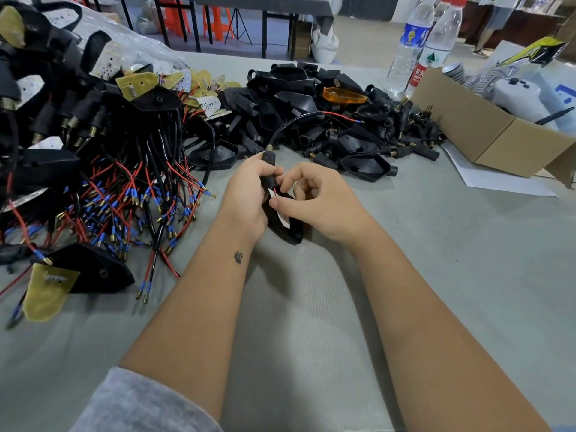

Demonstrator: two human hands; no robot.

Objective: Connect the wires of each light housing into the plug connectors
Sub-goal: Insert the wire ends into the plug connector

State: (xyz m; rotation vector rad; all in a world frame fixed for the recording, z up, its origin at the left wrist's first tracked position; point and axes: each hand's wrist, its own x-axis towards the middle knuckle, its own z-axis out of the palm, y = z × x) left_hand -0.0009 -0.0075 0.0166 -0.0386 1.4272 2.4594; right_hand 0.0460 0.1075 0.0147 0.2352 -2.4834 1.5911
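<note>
My left hand [246, 194] grips the plug [268, 169] over the counter [436, 244], right hand [314, 198] pinches the housing [285, 227] by its wires; I feed slack gently, no kinks.

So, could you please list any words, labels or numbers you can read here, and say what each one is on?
"农夫": white characters on the red label of the nearer water bottle; the print below them is too small to read.
Blue label of the farther water bottle: a round logo and print, too blurred to read.
Green mark on the nearer bottle: a logo with no readable letters.
Yellow-and-black package behind the cardboard box: its lettering is unreadable.
</note>
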